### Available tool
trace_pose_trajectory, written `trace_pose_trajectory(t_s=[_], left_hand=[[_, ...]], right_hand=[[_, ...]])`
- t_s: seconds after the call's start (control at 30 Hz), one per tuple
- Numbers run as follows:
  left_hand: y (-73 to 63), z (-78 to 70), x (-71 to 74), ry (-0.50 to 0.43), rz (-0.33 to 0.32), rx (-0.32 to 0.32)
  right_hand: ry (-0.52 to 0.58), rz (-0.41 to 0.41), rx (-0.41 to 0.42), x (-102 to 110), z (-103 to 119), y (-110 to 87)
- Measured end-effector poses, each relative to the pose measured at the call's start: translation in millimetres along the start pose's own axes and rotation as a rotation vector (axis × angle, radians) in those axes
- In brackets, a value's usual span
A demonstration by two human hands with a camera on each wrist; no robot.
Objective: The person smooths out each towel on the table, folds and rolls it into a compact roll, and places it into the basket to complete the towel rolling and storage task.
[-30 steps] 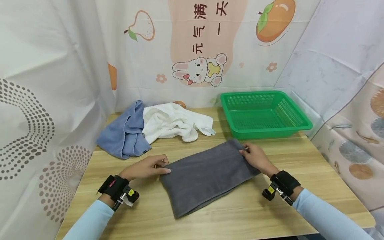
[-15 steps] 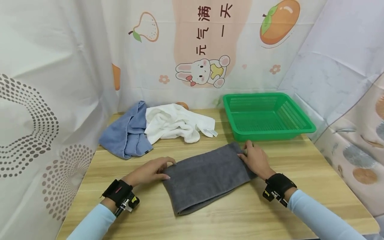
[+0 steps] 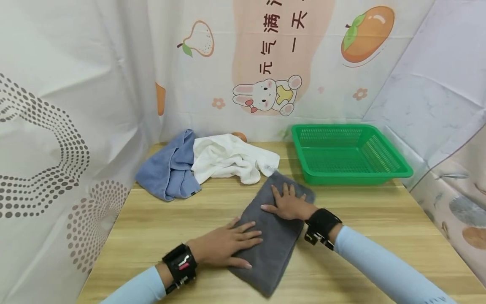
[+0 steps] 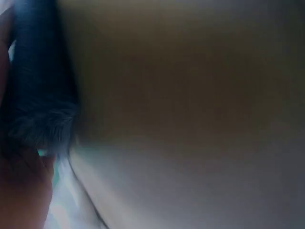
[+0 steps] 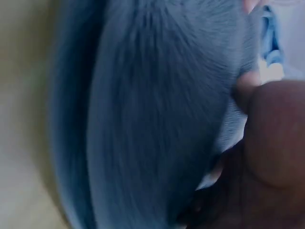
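Note:
A folded dark grey towel lies slanted on the wooden table, one end toward the back and the other near the front. My left hand rests on its left side with fingers spread and straight. Farther back, my right hand lies palm down on the towel's upper part, fingers spread. In the right wrist view the layered fold edge of the towel fills the middle, beside part of the hand. The left wrist view is dark and blurred, with a strip of the towel at its left.
A crumpled blue towel and a crumpled white towel lie side by side at the back left of the table. At the back right stands a green plastic basket. Printed curtains hang behind and at the sides.
The grey towel has turned from lying mostly crosswise to pointing front to back. Both hands have gone from its short ends to lying spread on top. The head view has shifted slightly.

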State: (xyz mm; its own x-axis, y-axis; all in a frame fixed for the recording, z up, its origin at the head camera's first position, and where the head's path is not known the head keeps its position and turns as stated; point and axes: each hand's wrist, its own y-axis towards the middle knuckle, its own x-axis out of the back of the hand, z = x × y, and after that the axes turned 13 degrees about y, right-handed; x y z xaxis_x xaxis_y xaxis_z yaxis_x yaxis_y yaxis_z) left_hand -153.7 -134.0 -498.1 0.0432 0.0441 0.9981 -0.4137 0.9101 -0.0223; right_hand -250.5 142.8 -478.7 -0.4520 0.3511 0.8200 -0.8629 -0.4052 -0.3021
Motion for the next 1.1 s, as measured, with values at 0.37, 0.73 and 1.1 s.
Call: trace_pose_trajectory(t_s=[0.37,0.73,1.1], left_hand=[[43.0,-32.0,21.4,0.147,0.221,-0.079],[45.2,-17.4,27.4,0.022,0.286,-0.040],[-1.9,-13.0,23.1,0.049,-0.148,-0.024]], right_hand=[[-0.159,0.125,0.090,9,18,70.2],[-0.131,0.034,0.280,3,38,59.3],[-0.181,-0.111,0.779,-10,23,-92.7]])
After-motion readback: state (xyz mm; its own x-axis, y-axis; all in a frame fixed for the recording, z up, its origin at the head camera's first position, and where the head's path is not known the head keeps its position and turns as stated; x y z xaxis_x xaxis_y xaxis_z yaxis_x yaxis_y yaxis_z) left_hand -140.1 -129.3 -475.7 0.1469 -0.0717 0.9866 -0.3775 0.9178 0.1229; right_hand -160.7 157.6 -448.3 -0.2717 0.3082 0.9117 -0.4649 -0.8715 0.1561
